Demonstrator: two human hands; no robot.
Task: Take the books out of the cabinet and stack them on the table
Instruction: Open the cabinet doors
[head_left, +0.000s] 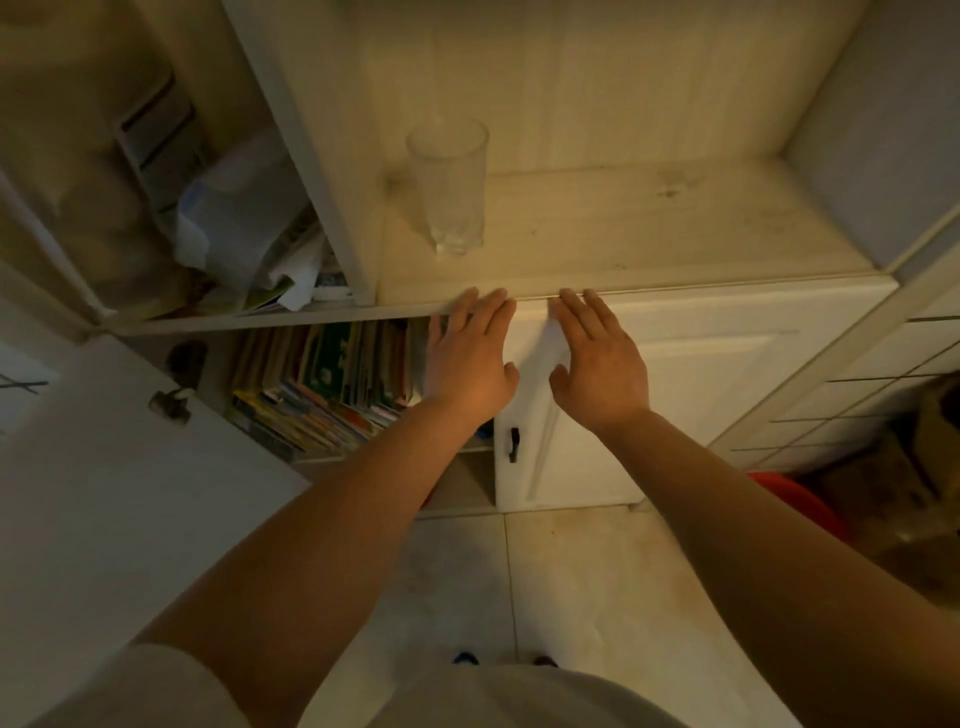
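Two hands reach out flat, and each grip is loose with straight fingers, holding nothing. The left hand (467, 358) and the right hand (597, 358) are side by side, fingertips near the front edge of the shelf (675, 280). Behind the left hand, the books (322, 384) stand packed in the open cabinet (218, 322). One shut door (701, 374) is behind the right hand. A glass (451, 187) stands on the shelf above.

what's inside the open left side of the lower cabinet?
Books, upright and leaning, with more lying flat below. The left hand covers the compartment's right end; the closed right door hides whatever is behind it.
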